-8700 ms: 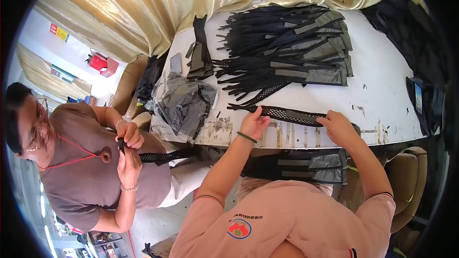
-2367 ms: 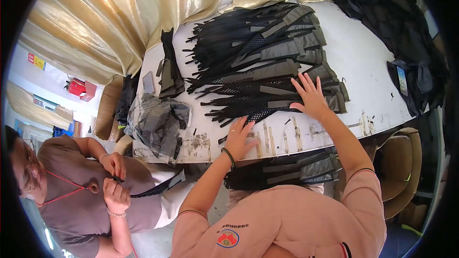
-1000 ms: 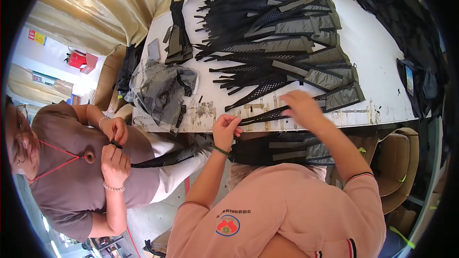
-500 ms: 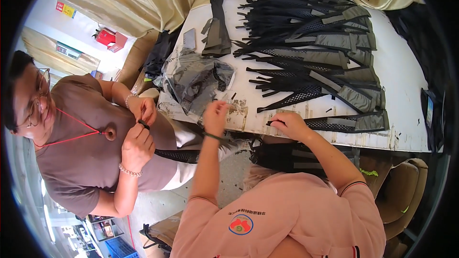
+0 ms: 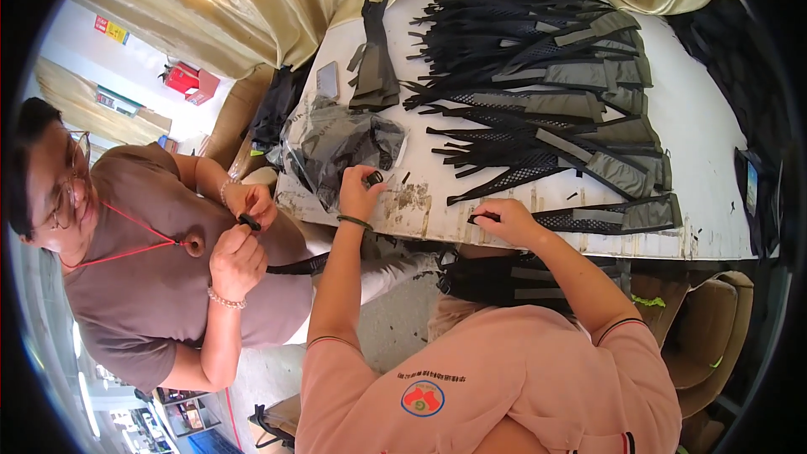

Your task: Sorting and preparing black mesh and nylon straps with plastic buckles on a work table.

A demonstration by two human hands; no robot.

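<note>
My left hand (image 5: pixel 360 193) is closed with a small black plastic buckle (image 5: pixel 374 177) between its fingertips, just beside a clear plastic bag (image 5: pixel 313 130) of dark pieces. In a pinch, my right hand (image 5: pixel 508 224) holds the narrow end of a black mesh strap piece (image 5: pixel 580 219). This piece lies along the table's near edge and has a grey panel toward its wide end. Behind it several similar black and grey strap pieces (image 5: pixel 538 101) lie in overlapping rows. Another black and grey strap piece (image 5: pixel 630 170) is the closest of these to my right hand.
At my left a co-worker (image 5: pixel 185 261) handles a small black piece. The white table (image 5: pixel 710 151) has worn, stained edges. A phone-like flat grey object (image 5: pixel 327 80) and a separate dark strap stack (image 5: pixel 375 67) lie behind the bag. Cardboard boxes (image 5: pixel 702 340) stand at the right.
My left hand has moved left toward the bag, and a black buckle now shows in its fingers. My right hand keeps its pinch on the strap end, almost unmoved.
</note>
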